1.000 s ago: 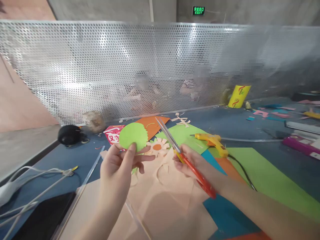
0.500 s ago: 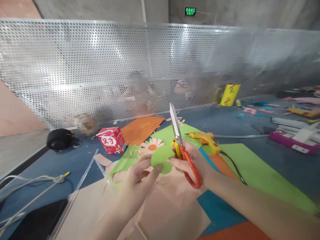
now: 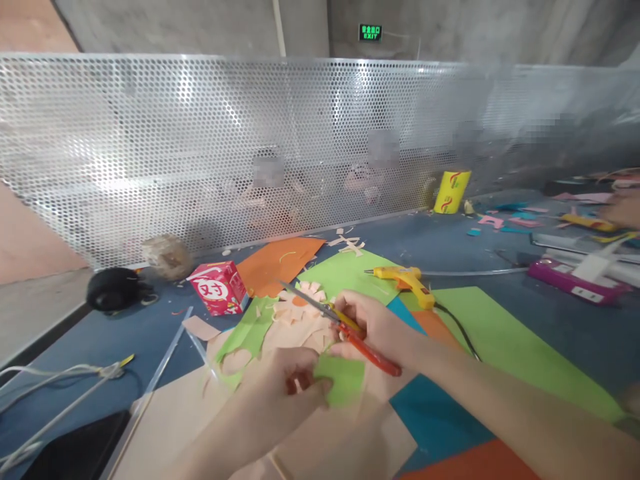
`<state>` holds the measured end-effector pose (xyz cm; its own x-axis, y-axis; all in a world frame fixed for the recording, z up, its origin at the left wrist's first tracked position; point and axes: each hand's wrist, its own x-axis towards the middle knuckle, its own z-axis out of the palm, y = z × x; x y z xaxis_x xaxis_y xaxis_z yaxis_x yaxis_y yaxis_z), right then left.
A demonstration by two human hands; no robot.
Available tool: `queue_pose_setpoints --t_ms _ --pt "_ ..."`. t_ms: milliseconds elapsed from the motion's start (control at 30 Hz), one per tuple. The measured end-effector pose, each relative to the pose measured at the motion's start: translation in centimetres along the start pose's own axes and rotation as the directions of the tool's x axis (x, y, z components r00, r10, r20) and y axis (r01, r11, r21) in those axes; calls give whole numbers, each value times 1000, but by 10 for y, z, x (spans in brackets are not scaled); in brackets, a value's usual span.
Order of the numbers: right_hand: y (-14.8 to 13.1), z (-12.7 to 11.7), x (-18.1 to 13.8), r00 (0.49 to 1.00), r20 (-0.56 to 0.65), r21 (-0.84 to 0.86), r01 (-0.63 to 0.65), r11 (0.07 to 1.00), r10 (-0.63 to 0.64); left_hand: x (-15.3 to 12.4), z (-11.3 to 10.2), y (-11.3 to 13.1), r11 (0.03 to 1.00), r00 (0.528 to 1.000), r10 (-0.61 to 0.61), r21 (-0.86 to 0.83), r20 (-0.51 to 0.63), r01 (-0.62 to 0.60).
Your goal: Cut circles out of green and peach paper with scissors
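My left hand (image 3: 290, 377) pinches a green paper cutout (image 3: 341, 379), its fingers curled over the piece low above the peach sheet (image 3: 320, 437). My right hand (image 3: 373, 325) grips orange-handled scissors (image 3: 337, 320); their blades point left and lie nearly flat over a peach paper flower with an orange middle (image 3: 298, 313). The two hands are close together, the cutout just below the scissor handle.
Green (image 3: 505, 337), orange (image 3: 277, 261) and blue (image 3: 435, 420) paper sheets cover the blue table. A yellow glue gun (image 3: 403, 279) lies behind my right hand. A red carton (image 3: 218, 287), a black object (image 3: 113, 291), white cables (image 3: 60, 393) and a perforated metal screen (image 3: 250, 140) are around.
The scissors tipped from upright to nearly flat, blades now pointing left. My left hand lowered the green cutout toward the peach sheet. The view shifted slightly.
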<state>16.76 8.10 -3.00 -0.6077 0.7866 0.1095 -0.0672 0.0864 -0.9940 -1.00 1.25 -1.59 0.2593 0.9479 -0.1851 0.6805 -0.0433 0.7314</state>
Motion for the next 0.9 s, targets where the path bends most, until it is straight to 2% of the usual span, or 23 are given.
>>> queue_pose_setpoints --t_ms 100,200,333,433,500,600,667,767,833,900 --pt "1 2 0 1000 -12 16 -7 1000 7 3 3 -3 998 999 -33 -47 16 34" --pt "2 1 0 997 -73 -5 10 1000 -10 8 1 -3 988 994 -29 -157 -103 13" --pt "1 -2 0 994 -106 -36 -16 999 12 10 -3 -1 944 965 -61 -328 -255 -27" --pt "-5 -3 0 992 -115 -40 -50 998 45 9 -3 -1 906 971 -70 -422 -231 -35" --pt "-7 -3 0 994 -101 -46 -49 998 44 8 -3 -2 916 973 -48 -398 -224 -47" --pt "-7 -3 1 998 -55 -80 -36 996 32 7 -6 -3 955 935 20 -271 -354 -123" --pt "-5 -3 0 999 -24 -99 -29 995 27 7 -9 -4 951 923 70 -255 -377 -176" --pt "-1 -2 -2 1000 -25 -115 7 993 -10 8 -11 -3 896 929 20 -405 -370 -181" --pt "2 -1 -3 998 -52 -86 38 996 -42 8 -11 -3 826 902 -74 -534 -424 -183" --pt "5 1 -3 996 -68 -37 60 998 -63 8 -11 -2 738 871 -128 -632 -475 -236"
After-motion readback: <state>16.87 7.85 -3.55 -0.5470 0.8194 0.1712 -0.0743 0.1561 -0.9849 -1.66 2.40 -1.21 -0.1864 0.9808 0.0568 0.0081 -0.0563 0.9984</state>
